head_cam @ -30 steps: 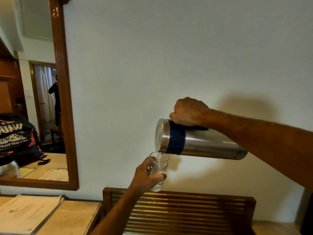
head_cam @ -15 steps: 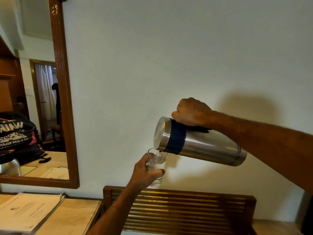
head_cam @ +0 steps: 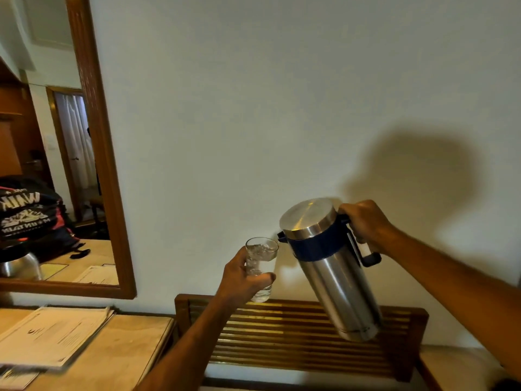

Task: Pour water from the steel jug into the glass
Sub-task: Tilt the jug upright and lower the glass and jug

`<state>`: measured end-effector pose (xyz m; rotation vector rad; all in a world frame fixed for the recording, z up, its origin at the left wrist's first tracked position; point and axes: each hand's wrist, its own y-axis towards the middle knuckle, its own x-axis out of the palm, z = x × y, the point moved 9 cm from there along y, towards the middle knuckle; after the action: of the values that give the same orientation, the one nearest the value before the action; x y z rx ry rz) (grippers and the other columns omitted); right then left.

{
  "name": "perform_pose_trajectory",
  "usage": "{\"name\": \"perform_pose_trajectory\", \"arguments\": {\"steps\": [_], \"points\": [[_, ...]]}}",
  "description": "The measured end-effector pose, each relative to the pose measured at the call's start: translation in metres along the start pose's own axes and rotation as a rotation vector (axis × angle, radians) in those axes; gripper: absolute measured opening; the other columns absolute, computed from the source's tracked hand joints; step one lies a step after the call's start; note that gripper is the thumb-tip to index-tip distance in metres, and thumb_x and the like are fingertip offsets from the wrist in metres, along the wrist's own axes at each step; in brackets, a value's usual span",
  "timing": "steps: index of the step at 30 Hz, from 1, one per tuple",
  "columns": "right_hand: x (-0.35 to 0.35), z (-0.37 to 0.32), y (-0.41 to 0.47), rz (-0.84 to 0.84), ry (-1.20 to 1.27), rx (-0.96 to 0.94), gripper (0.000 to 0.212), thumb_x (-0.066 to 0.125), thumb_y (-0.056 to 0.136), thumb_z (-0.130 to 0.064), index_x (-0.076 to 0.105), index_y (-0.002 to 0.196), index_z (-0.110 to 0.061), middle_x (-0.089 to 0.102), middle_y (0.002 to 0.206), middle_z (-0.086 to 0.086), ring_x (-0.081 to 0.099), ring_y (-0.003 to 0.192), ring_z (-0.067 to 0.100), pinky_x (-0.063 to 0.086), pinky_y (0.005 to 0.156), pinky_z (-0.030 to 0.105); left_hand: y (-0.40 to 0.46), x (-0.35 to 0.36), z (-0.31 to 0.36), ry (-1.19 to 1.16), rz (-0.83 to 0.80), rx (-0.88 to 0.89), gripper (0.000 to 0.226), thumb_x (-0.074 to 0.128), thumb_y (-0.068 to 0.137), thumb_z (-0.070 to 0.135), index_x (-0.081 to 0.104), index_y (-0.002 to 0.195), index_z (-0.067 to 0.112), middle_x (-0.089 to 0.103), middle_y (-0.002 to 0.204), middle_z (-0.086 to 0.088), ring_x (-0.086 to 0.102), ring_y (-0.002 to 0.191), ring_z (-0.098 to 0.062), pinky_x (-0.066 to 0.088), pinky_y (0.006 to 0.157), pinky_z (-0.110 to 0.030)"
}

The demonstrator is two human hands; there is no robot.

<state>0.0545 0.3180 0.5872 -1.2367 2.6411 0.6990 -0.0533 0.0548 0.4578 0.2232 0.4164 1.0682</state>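
My right hand (head_cam: pixel 366 224) grips the handle of the steel jug (head_cam: pixel 335 280), which has a blue collar and a steel lid. The jug hangs nearly upright, tilted a little, with its spout close to the glass rim but apart from it. My left hand (head_cam: pixel 242 280) is wrapped around a clear glass (head_cam: pixel 260 256), held in the air left of the jug. The glass holds water with bubbles, up to near the rim. No stream runs between jug and glass.
A slatted wooden rack (head_cam: pixel 296 334) stands against the white wall below both hands. A wooden table (head_cam: pixel 118 351) at lower left carries a stack of papers (head_cam: pixel 50 334). A wood-framed mirror (head_cam: pixel 101 153) hangs at left, reflecting a bag and a steel vessel.
The jug has swung from lying almost horizontal over the glass to nearly upright, and the pouring has stopped. The glass moved slightly left and holds more water.
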Motion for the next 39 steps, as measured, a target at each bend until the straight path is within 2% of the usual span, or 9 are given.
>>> {"name": "perform_pose_trajectory", "arguments": {"steps": [3, 6, 12, 15, 21, 24, 27, 33, 39], "points": [[-0.001, 0.051, -0.019, -0.003, 0.16, 0.074, 0.025, 0.054, 0.079, -0.011, 0.051, 0.054, -0.006, 0.043, 0.047, 0.009, 0.035, 0.046, 0.022, 0.026, 0.043, 0.03, -0.004, 0.012, -0.015, 0.007, -0.03, -0.04, 0.061, 0.085, 0.062, 0.021, 0.059, 0.117, 0.028, 0.07, 0.109, 0.001, 0.069, 0.095, -0.022, 0.064, 0.076, -0.041], [0.005, 0.091, -0.037, -0.027, 0.194, 0.05, 0.03, 0.046, 0.089, 0.0, 0.054, 0.061, 0.008, 0.049, 0.058, 0.016, 0.045, 0.054, 0.027, 0.034, 0.046, 0.031, -0.01, 0.023, -0.036, 0.03, -0.045, -0.077, 0.062, 0.086, 0.059, 0.023, 0.06, 0.114, 0.034, 0.071, 0.106, 0.006, 0.069, 0.096, -0.015, 0.062, 0.072, -0.026], [0.027, 0.186, -0.075, 0.005, 0.179, 0.12, 0.033, 0.043, 0.089, 0.012, 0.06, 0.062, 0.005, 0.059, 0.06, 0.012, 0.054, 0.047, 0.005, 0.043, 0.041, 0.019, -0.034, 0.045, -0.124, 0.021, -0.018, -0.28, 0.066, 0.093, 0.056, 0.008, 0.061, 0.104, 0.039, 0.073, 0.103, 0.0, 0.072, 0.093, -0.012, 0.057, 0.066, -0.016], [0.044, 0.263, -0.098, 0.041, 0.216, 0.247, 0.027, 0.044, 0.093, 0.008, 0.062, 0.074, 0.015, 0.064, 0.073, 0.023, 0.06, 0.061, 0.019, 0.047, 0.049, 0.032, -0.061, 0.06, -0.182, 0.039, -0.021, -0.372, 0.069, 0.093, 0.059, 0.007, 0.059, 0.105, 0.045, 0.071, 0.104, 0.007, 0.069, 0.094, -0.004, 0.056, 0.064, -0.013], [0.071, 0.417, -0.161, 0.067, 0.305, 0.607, 0.027, 0.048, 0.092, 0.0, 0.062, 0.07, -0.008, 0.059, 0.065, 0.008, 0.055, 0.058, 0.019, 0.045, 0.056, 0.029, -0.129, 0.085, -0.308, 0.1, 0.005, -0.534, 0.07, 0.092, 0.06, 0.001, 0.06, 0.118, 0.024, 0.07, 0.108, 0.0, 0.069, 0.098, -0.017, 0.06, 0.068, -0.023], [0.086, 0.473, -0.193, 0.111, 0.346, 0.669, 0.024, 0.045, 0.09, -0.001, 0.058, 0.069, 0.0, 0.054, 0.064, 0.012, 0.05, 0.057, 0.024, 0.043, 0.052, 0.03, -0.167, 0.099, -0.376, 0.136, 0.06, -0.615, 0.066, 0.091, 0.058, -0.004, 0.061, 0.114, 0.017, 0.069, 0.106, -0.008, 0.067, 0.098, -0.026, 0.059, 0.075, -0.033], [0.099, 0.513, -0.223, 0.153, 0.374, 0.661, 0.031, 0.039, 0.089, 0.002, 0.051, 0.06, 0.001, 0.044, 0.056, 0.013, 0.045, 0.047, 0.022, 0.035, 0.035, 0.022, -0.204, 0.112, -0.432, 0.16, 0.104, -0.698, 0.067, 0.093, 0.057, -0.001, 0.062, 0.113, 0.02, 0.069, 0.105, -0.003, 0.065, 0.099, -0.026, 0.053, 0.075, -0.027], [0.121, 0.562, -0.256, 0.167, 0.442, 0.724, 0.045, 0.04, 0.088, -0.002, 0.05, 0.045, -0.013, 0.047, 0.038, -0.003, 0.045, 0.039, 0.02, 0.035, 0.032, 0.018, -0.265, 0.137, -0.499, 0.174, 0.136, -0.82, 0.073, 0.092, 0.05, 0.018, 0.061, 0.117, 0.024, 0.07, 0.112, -0.002, 0.065, 0.105, -0.026, 0.055, 0.092, -0.052], [0.133, 0.585, -0.266, 0.132, 0.458, 0.742, 0.033, 0.043, 0.086, -0.007, 0.05, 0.054, -0.003, 0.048, 0.039, 0.001, 0.046, 0.038, 0.023, 0.035, 0.032, 0.02, -0.293, 0.156, -0.528, 0.201, 0.127, -0.864, 0.072, 0.092, 0.051, 0.023, 0.059, 0.113, 0.034, 0.068, 0.109, 0.007, 0.063, 0.105, -0.022, 0.053, 0.087, -0.04]]}}
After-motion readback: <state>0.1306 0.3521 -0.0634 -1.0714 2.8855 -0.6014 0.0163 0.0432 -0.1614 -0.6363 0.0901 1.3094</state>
